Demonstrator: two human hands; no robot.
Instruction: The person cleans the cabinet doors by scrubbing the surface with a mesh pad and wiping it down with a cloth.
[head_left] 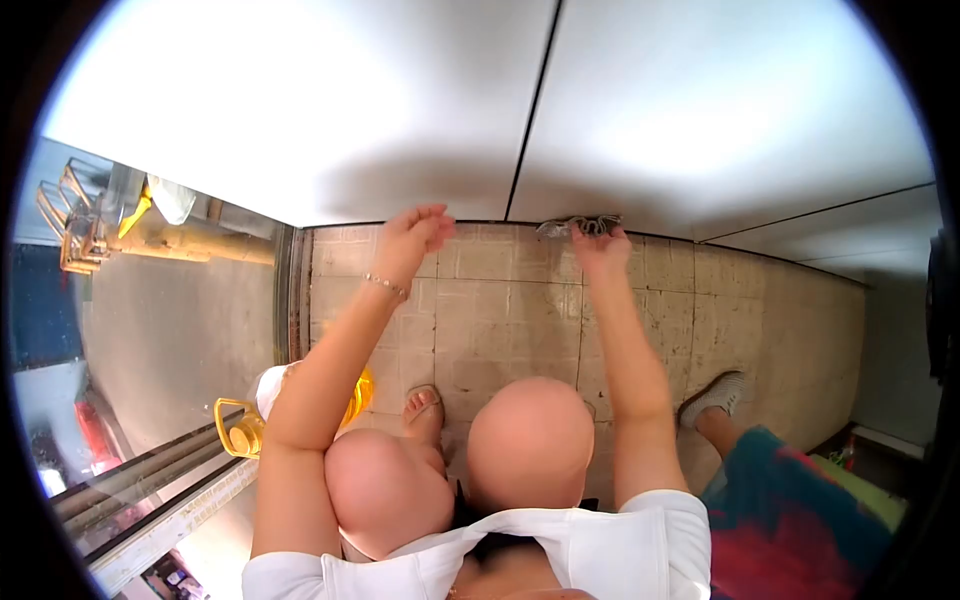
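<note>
My right hand [603, 250] grips a crumpled grey rag [596, 226] at the foot of a white panel [640, 130], where the panel meets the tiled floor. A paler, whitish bit of the rag sticks out to the left of my fingers. My left hand [420, 240] holds nothing; its fingers are loosely bent and partly apart, close to the same bottom edge. A thin bracelet [386, 288] circles my left wrist. Between the two hands, a dark vertical seam runs up the panel.
A large bottle of yellow liquid [358, 396] stands beside my left arm, partly hidden, near a yellow-handled container [240, 428]. Glass and a metal door frame [295, 300] border the left side. On the right, another person's shoe [712, 396] rests on the tiles [510, 310].
</note>
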